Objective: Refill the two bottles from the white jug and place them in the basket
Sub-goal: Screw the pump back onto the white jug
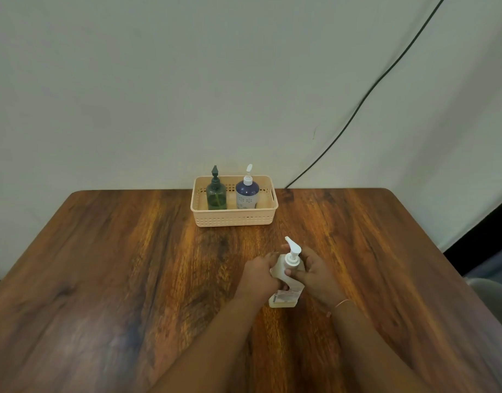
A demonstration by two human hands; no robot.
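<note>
A white jug [285,296] with a white pump head stands upright on the wooden table [130,265], near the middle. My left hand [261,275] wraps its left side. On the right, my right hand [312,272] has fingers at the pump collar. A peach basket [234,218] sits at the table's far edge. In it stand a green bottle [216,194] with a dark pump on the left and a blue-and-white bottle [247,192] with a white pump on the right.
A pale wall rises right behind the table. A black cable [357,109] runs down the wall to the table's back edge, right of the basket. A grey chair edge [491,290] shows at the right.
</note>
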